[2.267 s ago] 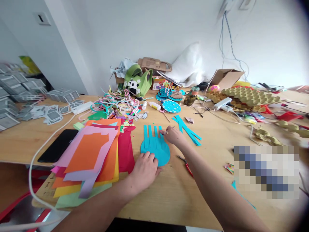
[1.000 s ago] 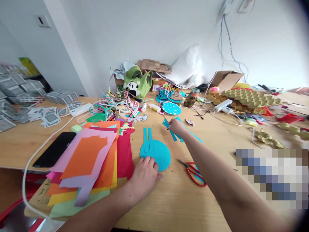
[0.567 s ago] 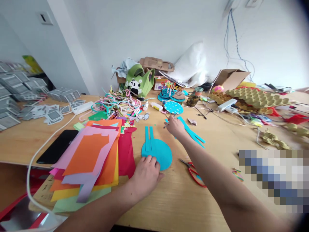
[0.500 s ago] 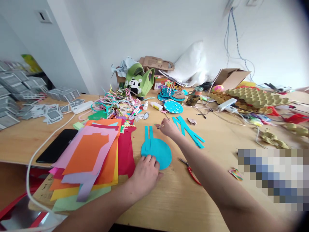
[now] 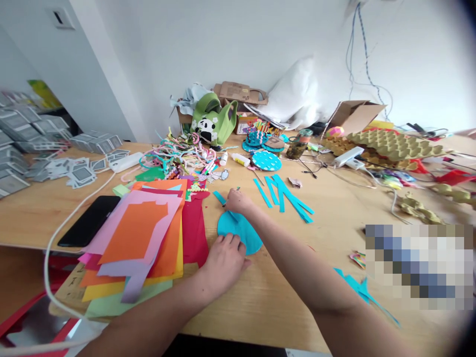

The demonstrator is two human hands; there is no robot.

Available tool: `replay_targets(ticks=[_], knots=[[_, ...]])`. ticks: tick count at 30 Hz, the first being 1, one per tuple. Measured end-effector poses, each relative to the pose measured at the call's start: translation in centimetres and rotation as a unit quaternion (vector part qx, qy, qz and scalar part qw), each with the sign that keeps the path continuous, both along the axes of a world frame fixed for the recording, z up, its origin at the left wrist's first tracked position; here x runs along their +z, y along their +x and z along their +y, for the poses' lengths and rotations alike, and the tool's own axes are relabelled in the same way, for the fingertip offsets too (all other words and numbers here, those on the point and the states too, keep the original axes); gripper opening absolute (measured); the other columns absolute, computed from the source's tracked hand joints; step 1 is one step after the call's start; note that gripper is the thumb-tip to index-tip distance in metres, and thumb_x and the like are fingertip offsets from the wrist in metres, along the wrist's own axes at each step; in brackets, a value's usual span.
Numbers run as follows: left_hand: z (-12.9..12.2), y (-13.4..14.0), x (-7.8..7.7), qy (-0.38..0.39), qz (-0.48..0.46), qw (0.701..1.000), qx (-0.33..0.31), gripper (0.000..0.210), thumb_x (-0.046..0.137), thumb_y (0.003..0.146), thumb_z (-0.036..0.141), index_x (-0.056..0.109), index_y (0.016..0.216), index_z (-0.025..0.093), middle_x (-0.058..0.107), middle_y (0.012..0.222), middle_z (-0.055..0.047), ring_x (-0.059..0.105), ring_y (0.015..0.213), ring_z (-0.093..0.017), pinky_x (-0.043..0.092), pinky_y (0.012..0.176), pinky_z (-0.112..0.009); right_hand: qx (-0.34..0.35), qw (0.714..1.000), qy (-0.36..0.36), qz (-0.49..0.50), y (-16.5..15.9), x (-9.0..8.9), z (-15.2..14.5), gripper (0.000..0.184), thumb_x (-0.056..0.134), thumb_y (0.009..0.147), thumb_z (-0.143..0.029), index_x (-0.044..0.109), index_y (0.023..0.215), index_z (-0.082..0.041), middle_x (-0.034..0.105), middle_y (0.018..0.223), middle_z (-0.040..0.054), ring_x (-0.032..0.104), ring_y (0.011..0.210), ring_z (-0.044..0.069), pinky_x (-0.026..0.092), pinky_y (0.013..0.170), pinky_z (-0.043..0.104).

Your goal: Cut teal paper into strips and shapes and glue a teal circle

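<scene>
A round blue paper disc (image 5: 241,231) lies on the wooden table in front of me. My left hand (image 5: 226,252) rests on its lower left edge, fingers laid over the paper and pressing it down. Above the disc, my right hand (image 5: 238,201) is closed around a slim pencil-like thing, mostly hidden, whose dark tip shows. One blue paper strip (image 5: 219,198) slants from beneath this hand towards the upper left. Farther right, a single strip (image 5: 263,193) lies beside a loose group of crossed blue strips (image 5: 291,198).
Stacked coloured paper (image 5: 130,230) and a black phone (image 5: 89,220) are on the left. Behind lie tangled pipe cleaners (image 5: 178,156), a glue bottle (image 5: 241,159) and a dotted blue disc (image 5: 267,160). Blue scraps (image 5: 359,285) lie right of my right forearm; egg trays (image 5: 397,144) are farther back.
My right hand has moved left, over the top of the disc. Two strips stood parallel there before; now one slants under the hand and a separate one lies by the group.
</scene>
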State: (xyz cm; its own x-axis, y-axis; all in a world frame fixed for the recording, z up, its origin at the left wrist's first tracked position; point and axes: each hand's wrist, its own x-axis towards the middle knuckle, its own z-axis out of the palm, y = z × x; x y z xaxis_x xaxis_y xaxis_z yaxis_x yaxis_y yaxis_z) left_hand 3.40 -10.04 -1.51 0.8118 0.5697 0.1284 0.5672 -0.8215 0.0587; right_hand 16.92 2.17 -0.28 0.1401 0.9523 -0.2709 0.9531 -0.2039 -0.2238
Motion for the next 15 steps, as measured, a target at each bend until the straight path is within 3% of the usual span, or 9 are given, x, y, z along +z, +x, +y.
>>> replay_targets(ticks=[2, 9, 15], knots=[[0.0, 0.0, 0.1, 0.002, 0.002, 1.000, -0.001, 0.027, 0.058, 0.085, 0.040, 0.063, 0.090, 0.014, 0.061, 0.092, -0.008, 0.054, 0.091, -0.026, 0.045, 0.074, -0.039, -0.002, 1.000, 0.009, 0.006, -0.1, -0.1, -0.1, 0.034, 0.056, 0.090, -0.034, 0.055, 0.119, -0.016, 0.058, 0.120, 0.0088, 0.059, 0.103, 0.021, 0.050, 0.087, 0.043], [0.0, 0.0, -0.2, 0.004, 0.000, 1.000, -0.006, 0.027, 0.059, 0.085, 0.041, 0.062, 0.092, 0.015, 0.060, 0.093, -0.007, 0.054, 0.091, -0.026, 0.044, 0.076, -0.040, -0.021, 0.998, 0.037, 0.041, 0.3, 0.6, -1.0, 0.048, 0.066, 0.078, -0.016, 0.048, 0.122, -0.007, 0.061, 0.117, 0.0204, 0.058, 0.113, 0.029, 0.048, 0.086, 0.034], [0.0, 0.0, -0.4, 0.003, 0.007, 1.000, -0.012, 0.029, 0.058, 0.086, 0.042, 0.062, 0.093, 0.014, 0.061, 0.095, -0.009, 0.053, 0.092, -0.026, 0.044, 0.076, -0.039, -0.069, 0.993, 0.036, 0.088, 4.2, 1.8, -1.2, 0.036, 0.067, 0.071, -0.006, 0.057, 0.104, -0.015, 0.069, 0.103, 0.0127, 0.066, 0.097, 0.024, 0.050, 0.072, 0.027]])
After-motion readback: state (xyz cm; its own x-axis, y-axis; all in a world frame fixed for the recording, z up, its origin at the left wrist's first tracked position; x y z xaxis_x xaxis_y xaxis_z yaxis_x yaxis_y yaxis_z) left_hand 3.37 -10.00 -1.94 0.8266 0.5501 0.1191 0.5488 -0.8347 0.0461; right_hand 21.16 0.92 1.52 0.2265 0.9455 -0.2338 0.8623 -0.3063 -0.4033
